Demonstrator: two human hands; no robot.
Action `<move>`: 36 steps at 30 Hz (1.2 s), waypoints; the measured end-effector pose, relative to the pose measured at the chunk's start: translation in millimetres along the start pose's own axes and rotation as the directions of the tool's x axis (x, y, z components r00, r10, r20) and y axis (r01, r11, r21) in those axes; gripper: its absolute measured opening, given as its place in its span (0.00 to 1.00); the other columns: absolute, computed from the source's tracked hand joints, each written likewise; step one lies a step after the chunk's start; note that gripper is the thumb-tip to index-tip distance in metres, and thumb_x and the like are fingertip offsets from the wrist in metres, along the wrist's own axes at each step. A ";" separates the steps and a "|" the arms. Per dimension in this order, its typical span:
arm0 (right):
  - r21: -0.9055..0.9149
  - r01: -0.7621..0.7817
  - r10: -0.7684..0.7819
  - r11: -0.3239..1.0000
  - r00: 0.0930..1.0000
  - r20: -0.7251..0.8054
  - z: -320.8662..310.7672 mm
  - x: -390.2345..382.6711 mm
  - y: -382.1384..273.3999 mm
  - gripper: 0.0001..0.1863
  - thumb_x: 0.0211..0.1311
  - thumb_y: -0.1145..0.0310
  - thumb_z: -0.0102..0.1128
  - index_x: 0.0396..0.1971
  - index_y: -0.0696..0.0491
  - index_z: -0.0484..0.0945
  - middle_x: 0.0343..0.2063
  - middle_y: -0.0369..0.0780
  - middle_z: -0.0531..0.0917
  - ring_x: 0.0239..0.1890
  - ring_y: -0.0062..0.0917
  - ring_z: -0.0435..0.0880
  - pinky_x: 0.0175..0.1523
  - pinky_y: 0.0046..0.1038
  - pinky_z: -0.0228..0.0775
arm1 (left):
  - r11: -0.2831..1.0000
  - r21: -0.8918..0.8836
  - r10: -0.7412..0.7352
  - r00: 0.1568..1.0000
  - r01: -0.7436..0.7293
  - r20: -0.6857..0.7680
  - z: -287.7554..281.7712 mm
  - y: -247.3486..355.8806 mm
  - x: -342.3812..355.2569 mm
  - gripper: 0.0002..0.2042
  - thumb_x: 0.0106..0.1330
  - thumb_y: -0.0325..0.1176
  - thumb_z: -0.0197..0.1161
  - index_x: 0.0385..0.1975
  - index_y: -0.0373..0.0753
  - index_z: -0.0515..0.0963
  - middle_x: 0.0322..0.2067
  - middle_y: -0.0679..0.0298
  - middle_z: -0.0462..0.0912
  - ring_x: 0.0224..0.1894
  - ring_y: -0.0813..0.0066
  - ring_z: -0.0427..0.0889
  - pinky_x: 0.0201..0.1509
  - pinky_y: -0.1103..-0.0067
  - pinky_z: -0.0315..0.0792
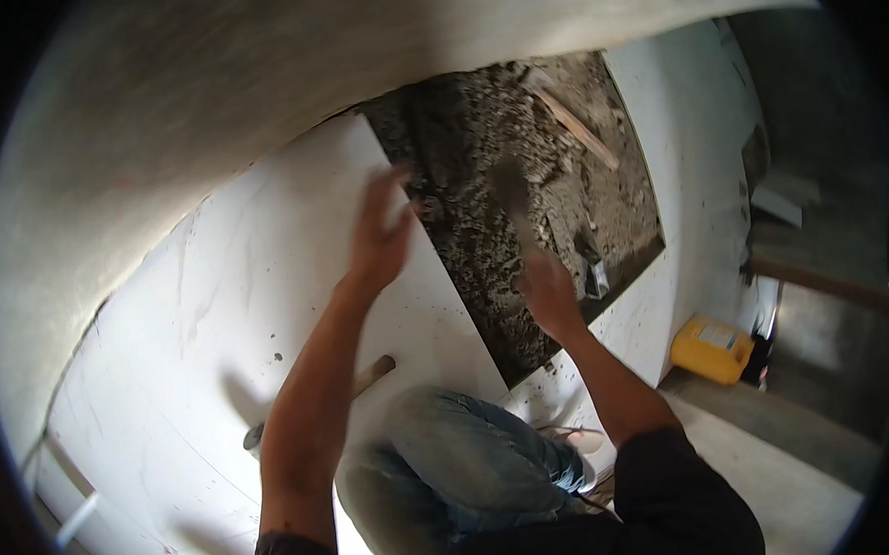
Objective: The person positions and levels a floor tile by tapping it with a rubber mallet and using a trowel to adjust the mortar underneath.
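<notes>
My right hand (pixel 550 298) is closed around the handle of a trowel (pixel 509 187), whose blade is blurred by motion over the rough grey mortar (pixel 459 148). My left hand (pixel 378 236), also smeared, has its fingers apart and holds nothing. It is over the edge of the large white tile (pixel 293 215), beside the mortar patch. Under my left forearm a rod-like tool with a brown end (pixel 377 373) lies on the tile, its middle hidden by the arm.
A wooden strip (pixel 579 128) and a small dark and silvery object (pixel 592 267) lie on the mortar. White tile (pixel 692 158) borders it on the right, and a curved wall (pixel 208 89) closes in behind. A yellow jug (pixel 711 350) stands by a step at right.
</notes>
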State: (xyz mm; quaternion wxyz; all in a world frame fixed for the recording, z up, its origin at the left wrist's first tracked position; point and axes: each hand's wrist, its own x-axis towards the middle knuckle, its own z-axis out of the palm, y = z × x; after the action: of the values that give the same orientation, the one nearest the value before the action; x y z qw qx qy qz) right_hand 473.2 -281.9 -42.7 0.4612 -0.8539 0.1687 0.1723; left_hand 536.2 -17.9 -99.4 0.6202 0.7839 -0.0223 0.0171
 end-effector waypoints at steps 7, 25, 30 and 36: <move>-0.233 0.236 -0.210 0.943 0.969 0.133 112.3 97.5 -100.6 0.24 0.68 0.52 0.40 0.46 0.60 0.70 0.31 0.52 0.80 0.34 0.45 0.79 0.40 0.41 0.69 | 0.770 0.368 -0.174 0.726 0.522 -0.665 -198.8 -100.2 -236.1 0.22 0.69 0.30 0.53 0.62 0.34 0.61 0.62 0.54 0.62 0.63 0.60 0.63 0.66 0.70 0.58; -0.364 0.360 -0.315 0.859 0.932 0.179 143.0 138.3 -85.5 0.23 0.67 0.55 0.44 0.49 0.59 0.72 0.33 0.54 0.81 0.37 0.49 0.81 0.43 0.43 0.74 | -0.198 0.085 -0.305 0.022 0.976 -0.952 -213.8 -143.3 -385.9 0.35 0.67 0.64 0.24 0.71 0.53 0.40 0.72 0.65 0.38 0.73 0.61 0.39 0.71 0.55 0.39; -0.226 0.246 -0.239 0.942 0.969 0.060 143.6 135.8 -84.3 0.27 0.68 0.48 0.38 0.41 0.58 0.74 0.35 0.56 0.81 0.41 0.52 0.79 0.47 0.46 0.71 | -0.202 0.070 -0.289 0.009 0.977 -0.957 -223.3 -136.8 -398.0 0.35 0.67 0.65 0.23 0.71 0.53 0.41 0.72 0.65 0.38 0.73 0.62 0.39 0.71 0.55 0.39; -0.233 0.192 -0.201 0.953 0.979 -0.015 115.1 112.5 -67.2 0.24 0.68 0.51 0.41 0.43 0.57 0.75 0.34 0.52 0.81 0.40 0.51 0.78 0.44 0.43 0.69 | -0.248 0.112 -0.315 0.029 0.962 -0.949 -213.0 -131.0 -379.7 0.35 0.67 0.64 0.25 0.71 0.53 0.41 0.72 0.66 0.37 0.73 0.62 0.39 0.71 0.57 0.39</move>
State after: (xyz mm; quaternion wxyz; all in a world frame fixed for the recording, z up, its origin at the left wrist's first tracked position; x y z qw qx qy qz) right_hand 586.7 -164.3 -103.5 0.3706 -0.9173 0.0705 0.1275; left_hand 164.6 224.7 -198.4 -0.0488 0.7220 0.6820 -0.1056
